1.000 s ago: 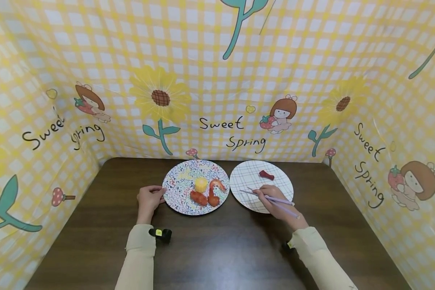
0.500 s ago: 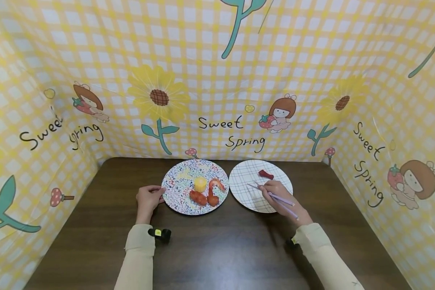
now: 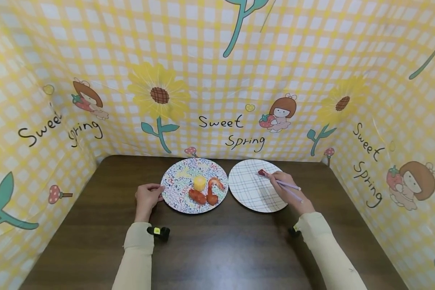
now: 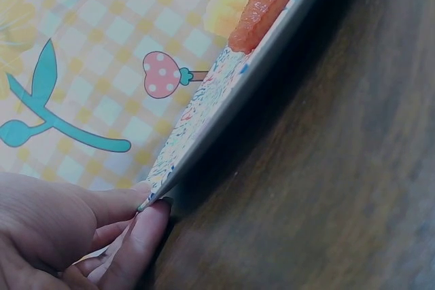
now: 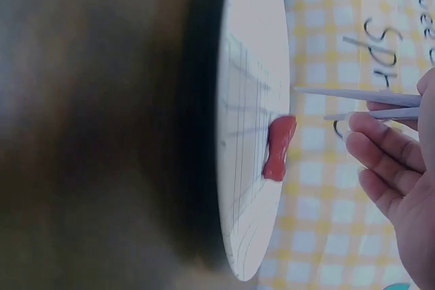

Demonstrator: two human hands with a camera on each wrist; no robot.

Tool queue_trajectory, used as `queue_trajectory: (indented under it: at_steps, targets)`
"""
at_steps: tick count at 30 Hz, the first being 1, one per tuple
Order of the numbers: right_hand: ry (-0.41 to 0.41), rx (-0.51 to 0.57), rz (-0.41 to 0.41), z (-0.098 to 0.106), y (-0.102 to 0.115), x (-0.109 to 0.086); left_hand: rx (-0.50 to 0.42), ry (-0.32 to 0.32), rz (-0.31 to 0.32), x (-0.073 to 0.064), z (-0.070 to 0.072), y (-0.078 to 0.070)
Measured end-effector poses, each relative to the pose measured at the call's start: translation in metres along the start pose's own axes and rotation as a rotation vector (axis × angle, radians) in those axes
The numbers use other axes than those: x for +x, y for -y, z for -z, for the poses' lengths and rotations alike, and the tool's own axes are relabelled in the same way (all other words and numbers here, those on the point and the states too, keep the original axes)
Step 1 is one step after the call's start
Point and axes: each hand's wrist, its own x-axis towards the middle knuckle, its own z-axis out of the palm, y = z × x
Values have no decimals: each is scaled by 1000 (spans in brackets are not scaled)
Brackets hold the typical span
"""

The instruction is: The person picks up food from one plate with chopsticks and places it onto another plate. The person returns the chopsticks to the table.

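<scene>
My left hand (image 3: 148, 199) pinches the rim of a round plate with multicoloured speckles (image 3: 175, 189); the left wrist view shows finger and thumb on its edge. To its right lies a white plate with grid lines (image 3: 243, 187). Over that second plate, my right hand (image 3: 291, 192) holds a pair of pale purple chopsticks (image 5: 367, 93). A small dark red piece, pinched in at its middle (image 5: 279, 147), lies on the grid plate. In the right wrist view the chopstick tips (image 5: 311, 91) stand apart from each other, above the piece and not touching it.
On the speckled plate are a yellow corn piece (image 3: 199, 183), a reddish-brown sausage-like piece (image 3: 197, 196), a shrimp (image 3: 216, 183) and a small drumstick-shaped piece (image 3: 212, 198). A yellow checked cloth (image 3: 217, 80) walls in the brown table (image 3: 203, 249) at back and sides.
My right hand with the chopsticks has moved rightward and away from me over the grid plate, to beside the red piece. The left hand keeps its place at the speckled plate's rim.
</scene>
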Motion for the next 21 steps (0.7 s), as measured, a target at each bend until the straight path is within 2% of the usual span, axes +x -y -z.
queue_trajectory:
  at_steps: [4, 6, 10, 13, 16, 21]
  targets:
    - [14, 7, -82, 0, -22, 2, -15, 5, -5, 0, 0, 0]
    - [46, 13, -161, 1, -32, 2, -22, 6, -10, 0, 0, 1]
    - [155, 18, -372, 3, -47, 1, -25, 7, -23, 0, -1, 1]
    - [217, 28, -471, 2, -53, 1, -19, 9, -25, -1, 0, 2]
    - [232, 99, -488, 1, -54, 1, -5, 11, -18, -1, 0, 2]
    - [221, 166, -454, 0, -48, 3, 0, -1, -12, 0, 1, 1]
